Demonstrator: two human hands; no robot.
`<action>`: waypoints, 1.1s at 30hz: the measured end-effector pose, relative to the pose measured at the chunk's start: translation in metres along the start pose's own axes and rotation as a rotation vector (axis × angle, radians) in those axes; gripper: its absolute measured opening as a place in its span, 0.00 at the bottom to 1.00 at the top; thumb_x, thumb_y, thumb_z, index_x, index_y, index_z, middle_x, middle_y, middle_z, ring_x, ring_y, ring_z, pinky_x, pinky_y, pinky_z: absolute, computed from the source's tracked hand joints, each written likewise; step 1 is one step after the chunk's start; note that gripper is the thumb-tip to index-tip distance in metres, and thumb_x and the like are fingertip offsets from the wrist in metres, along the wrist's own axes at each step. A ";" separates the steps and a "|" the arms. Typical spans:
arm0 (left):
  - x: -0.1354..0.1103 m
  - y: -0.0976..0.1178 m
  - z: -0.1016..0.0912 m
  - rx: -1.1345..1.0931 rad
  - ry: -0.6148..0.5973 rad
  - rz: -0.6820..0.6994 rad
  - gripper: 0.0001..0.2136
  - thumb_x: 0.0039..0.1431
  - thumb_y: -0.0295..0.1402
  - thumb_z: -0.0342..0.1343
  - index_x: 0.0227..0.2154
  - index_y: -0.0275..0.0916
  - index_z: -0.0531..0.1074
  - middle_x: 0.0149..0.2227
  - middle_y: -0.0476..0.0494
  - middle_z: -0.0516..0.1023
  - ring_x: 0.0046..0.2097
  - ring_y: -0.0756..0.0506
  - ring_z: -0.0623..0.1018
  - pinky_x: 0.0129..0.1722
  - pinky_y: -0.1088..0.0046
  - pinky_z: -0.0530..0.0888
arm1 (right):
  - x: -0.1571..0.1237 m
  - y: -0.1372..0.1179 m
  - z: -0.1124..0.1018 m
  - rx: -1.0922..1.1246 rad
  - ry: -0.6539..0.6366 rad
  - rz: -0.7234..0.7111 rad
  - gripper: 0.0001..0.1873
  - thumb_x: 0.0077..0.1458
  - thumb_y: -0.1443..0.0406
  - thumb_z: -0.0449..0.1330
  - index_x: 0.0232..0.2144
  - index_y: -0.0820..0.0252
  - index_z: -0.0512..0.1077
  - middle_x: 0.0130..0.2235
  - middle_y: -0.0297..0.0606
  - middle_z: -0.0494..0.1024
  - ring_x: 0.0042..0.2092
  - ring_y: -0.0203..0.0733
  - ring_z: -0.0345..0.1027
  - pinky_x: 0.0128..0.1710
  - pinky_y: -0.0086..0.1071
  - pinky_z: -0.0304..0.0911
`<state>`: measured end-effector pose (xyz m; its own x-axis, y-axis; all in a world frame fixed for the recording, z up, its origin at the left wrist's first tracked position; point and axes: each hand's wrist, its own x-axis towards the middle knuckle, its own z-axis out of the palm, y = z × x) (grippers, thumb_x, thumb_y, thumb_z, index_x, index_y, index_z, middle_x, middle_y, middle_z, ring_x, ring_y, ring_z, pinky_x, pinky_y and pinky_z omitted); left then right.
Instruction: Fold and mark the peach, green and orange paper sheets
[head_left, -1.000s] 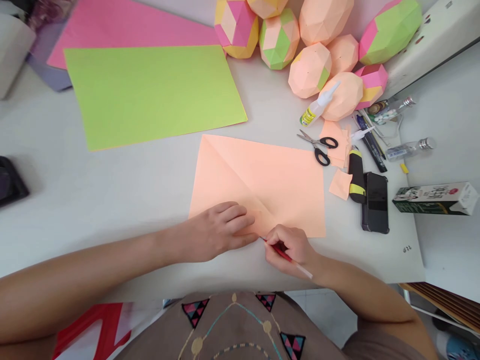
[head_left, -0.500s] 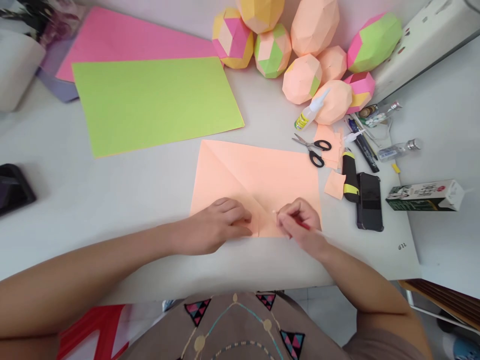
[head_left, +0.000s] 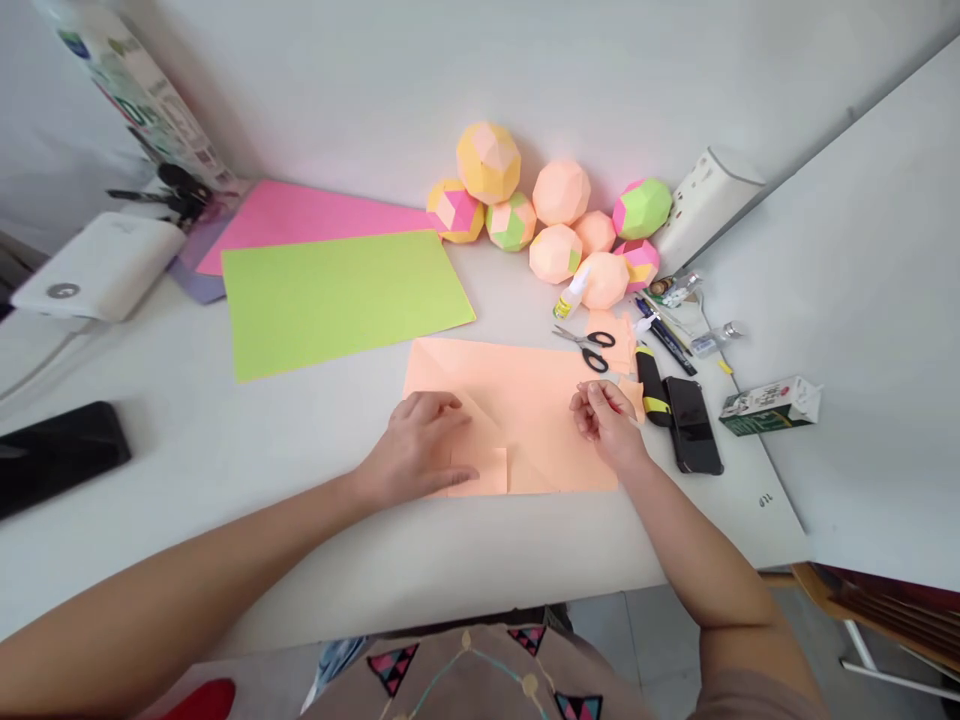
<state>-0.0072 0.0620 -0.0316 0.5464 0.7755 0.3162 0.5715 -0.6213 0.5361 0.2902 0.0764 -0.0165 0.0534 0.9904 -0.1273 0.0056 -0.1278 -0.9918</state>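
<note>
My left hand point(head_left: 416, 440) lies flat with its fingers apart, thumb and fingertips over a small peach paper piece point(head_left: 491, 472). Under that piece is a larger peach paper sheet point(head_left: 532, 420), with a diagonal crease showing. My right hand point(head_left: 606, 420) is raised near the sheet's right side. Its fingers are curled, thumb against the index finger; whether anything is pinched there I cannot make out. Black-handled scissors point(head_left: 592, 345) lie just beyond the sheet, close to a glue bottle point(head_left: 571, 296) and peach paper scraps point(head_left: 616, 335).
Faceted paper balls point(head_left: 561, 195) are grouped along the wall. Green paper point(head_left: 345, 300) overlaps pink paper point(head_left: 315, 220) at back left. On the right sit a black-and-yellow cutter-like tool point(head_left: 652, 385), a phone point(head_left: 691, 425) and a carton point(head_left: 772, 405). Another phone point(head_left: 64, 455) lies far left.
My right hand has lifted away from the sheet's front edge, and the red pen-like thing in it no longer shows. The left hand's fingers have spread. The camera view has tilted up.
</note>
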 end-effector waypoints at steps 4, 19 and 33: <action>0.000 0.003 0.001 0.090 -0.141 -0.007 0.17 0.52 0.45 0.60 0.40 0.40 0.70 0.49 0.39 0.68 0.51 0.37 0.66 0.49 0.55 0.66 | 0.001 -0.001 -0.011 -0.230 0.053 -0.126 0.22 0.61 0.46 0.47 0.35 0.58 0.65 0.25 0.33 0.72 0.19 0.32 0.62 0.15 0.25 0.55; 0.012 -0.044 -0.012 0.258 0.130 -0.130 0.13 0.59 0.26 0.44 0.42 0.42 0.70 0.46 0.39 0.72 0.49 0.39 0.71 0.49 0.55 0.70 | 0.009 0.018 -0.038 -0.711 0.067 -0.567 0.12 0.52 0.63 0.58 0.41 0.56 0.71 0.48 0.46 0.75 0.53 0.51 0.68 0.53 0.48 0.64; 0.016 -0.097 -0.039 0.490 0.163 -0.454 0.20 0.59 0.40 0.45 0.50 0.36 0.69 0.60 0.37 0.66 0.57 0.39 0.69 0.56 0.63 0.68 | 0.008 0.029 -0.037 -1.068 -0.010 -0.705 0.11 0.59 0.69 0.49 0.43 0.58 0.67 0.53 0.50 0.71 0.59 0.55 0.61 0.52 0.52 0.66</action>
<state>-0.0771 0.1390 -0.0481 0.1106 0.9542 0.2781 0.9540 -0.1804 0.2395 0.3280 0.0787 -0.0456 -0.2957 0.8606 0.4146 0.8251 0.4488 -0.3431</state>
